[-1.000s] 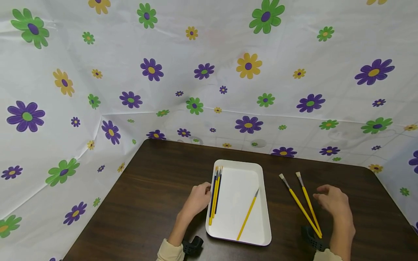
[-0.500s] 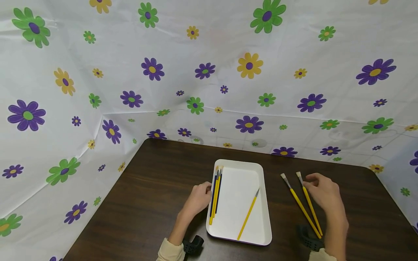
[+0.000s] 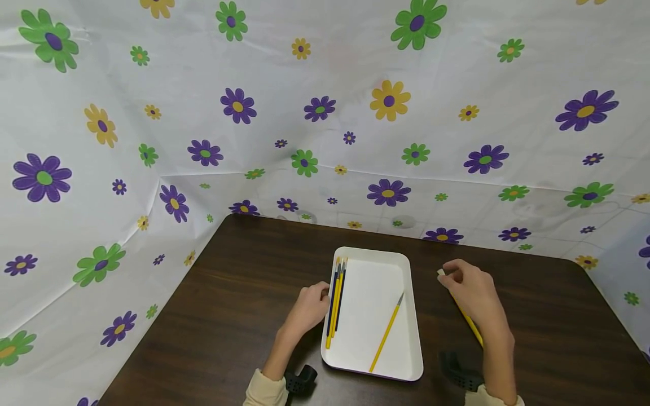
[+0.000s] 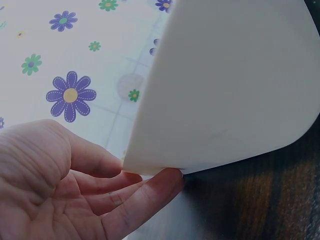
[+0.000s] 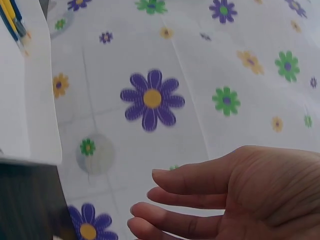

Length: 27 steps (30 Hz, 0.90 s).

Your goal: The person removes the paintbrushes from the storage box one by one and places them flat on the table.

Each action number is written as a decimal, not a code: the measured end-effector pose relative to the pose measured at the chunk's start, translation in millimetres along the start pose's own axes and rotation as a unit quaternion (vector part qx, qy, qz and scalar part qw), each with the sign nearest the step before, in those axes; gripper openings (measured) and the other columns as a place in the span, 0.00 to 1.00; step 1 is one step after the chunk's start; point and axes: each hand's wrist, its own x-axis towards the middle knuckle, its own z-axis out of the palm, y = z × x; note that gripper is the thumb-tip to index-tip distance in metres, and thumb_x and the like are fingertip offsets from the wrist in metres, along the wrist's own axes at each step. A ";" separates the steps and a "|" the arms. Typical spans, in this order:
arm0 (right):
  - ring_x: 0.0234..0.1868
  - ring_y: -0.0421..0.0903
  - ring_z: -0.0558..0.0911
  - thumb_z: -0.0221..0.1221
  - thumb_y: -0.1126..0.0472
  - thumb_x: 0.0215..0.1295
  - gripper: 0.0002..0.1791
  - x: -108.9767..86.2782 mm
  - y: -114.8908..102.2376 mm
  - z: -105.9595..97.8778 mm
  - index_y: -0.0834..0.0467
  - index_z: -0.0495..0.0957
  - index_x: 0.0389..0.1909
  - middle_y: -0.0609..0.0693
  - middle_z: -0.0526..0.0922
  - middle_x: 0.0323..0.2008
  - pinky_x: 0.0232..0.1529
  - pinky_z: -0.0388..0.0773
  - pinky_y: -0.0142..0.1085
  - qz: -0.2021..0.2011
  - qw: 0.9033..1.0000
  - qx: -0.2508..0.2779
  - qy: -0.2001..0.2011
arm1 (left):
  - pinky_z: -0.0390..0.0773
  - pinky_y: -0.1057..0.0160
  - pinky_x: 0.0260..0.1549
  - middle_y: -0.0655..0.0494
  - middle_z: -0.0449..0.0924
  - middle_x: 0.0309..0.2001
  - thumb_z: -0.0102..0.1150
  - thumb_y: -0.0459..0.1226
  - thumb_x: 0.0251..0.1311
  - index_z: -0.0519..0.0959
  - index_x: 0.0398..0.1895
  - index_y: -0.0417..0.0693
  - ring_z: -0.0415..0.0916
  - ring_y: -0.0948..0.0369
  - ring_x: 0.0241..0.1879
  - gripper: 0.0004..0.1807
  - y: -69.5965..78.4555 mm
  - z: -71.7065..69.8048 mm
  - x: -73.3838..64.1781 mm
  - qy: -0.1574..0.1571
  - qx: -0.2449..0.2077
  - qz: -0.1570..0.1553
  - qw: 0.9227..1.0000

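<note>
A white tray (image 3: pixel 376 316) lies on the dark wooden table. My left hand (image 3: pixel 307 309) holds its left edge; in the left wrist view the thumb and fingers (image 4: pixel 145 202) pinch the tray's rim (image 4: pixel 150 100). Several paintbrushes (image 3: pixel 334 310) with yellow and navy handles line the tray's left side. A single yellow paintbrush (image 3: pixel 387 338) slants across the right part. To the right of the tray, my right hand (image 3: pixel 472 290) is over a yellow-handled paintbrush (image 3: pixel 469 322), its pale bristle end showing by the fingertips. In the right wrist view nothing is between the thumb and fingers (image 5: pixel 190 177).
The brown tabletop (image 3: pixel 244 282) extends on both sides of the tray. Behind it and at the left hangs a white flowered sheet (image 3: pixel 284 73). Black wrist mounts (image 3: pixel 299 380) sit under both forearms.
My right hand has moved left from beside the two loose paintbrushes to over them. The second one is now hidden by the hand and forearm. My left hand stays at the tray's edge.
</note>
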 end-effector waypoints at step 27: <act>0.30 0.46 0.79 0.65 0.65 0.68 0.14 -5.3 -70.2 59.4 0.68 0.82 0.51 0.53 0.85 0.32 0.32 0.82 0.42 -0.075 0.997 0.001 -0.033 | 0.73 0.63 0.25 0.40 0.84 0.44 0.51 0.27 0.72 0.77 0.60 0.26 0.77 0.56 0.30 0.17 2.5 -1.7 0.0 -0.005 0.006 0.004 1.000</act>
